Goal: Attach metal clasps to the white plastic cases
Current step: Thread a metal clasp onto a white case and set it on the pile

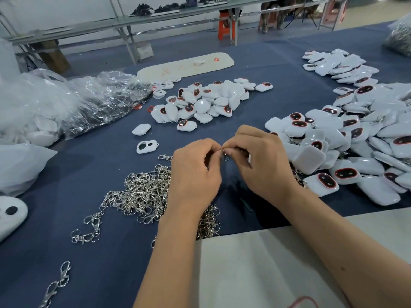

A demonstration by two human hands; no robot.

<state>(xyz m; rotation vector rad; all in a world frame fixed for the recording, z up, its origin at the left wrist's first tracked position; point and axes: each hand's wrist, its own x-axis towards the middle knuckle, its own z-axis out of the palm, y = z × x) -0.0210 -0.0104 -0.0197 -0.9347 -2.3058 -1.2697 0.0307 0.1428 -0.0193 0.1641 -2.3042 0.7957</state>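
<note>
Both hands meet over the blue cloth (111,252), just past the far edge of the big clasp pile (144,196), so I'll use that pile as the landmark. The left hand (195,172) has its fingers curled in and pinches a small metal clasp (225,155) at the fingertips. The right hand (258,161) is curled too and pinches the same clasp from the other side, thumb and forefinger tips almost touching the left ones. There's a sliver of white just showing under the right fingers, but I can't tell if that's a case being held.

Where the cases are: 1 open white case half (147,146) with 2 holes lies just beyond the pile's far left corner, and a closed white case (141,129) sits a bit farther back from it. Farther still behind the pile there's a middle heap of cases (206,101), many showing red-rimmed dark windows. Way off to the right of the pile, past the right hand, is a much bigger heap of cases (355,147), some with clasps visible among them.

Left and back from the pile are crumpled clear plastic bags (77,101). A few stray clasps (89,227) trail off the pile's near left side. A beige sheet (255,263) covers the cloth on the near right of the pile, under the forearms.
</note>
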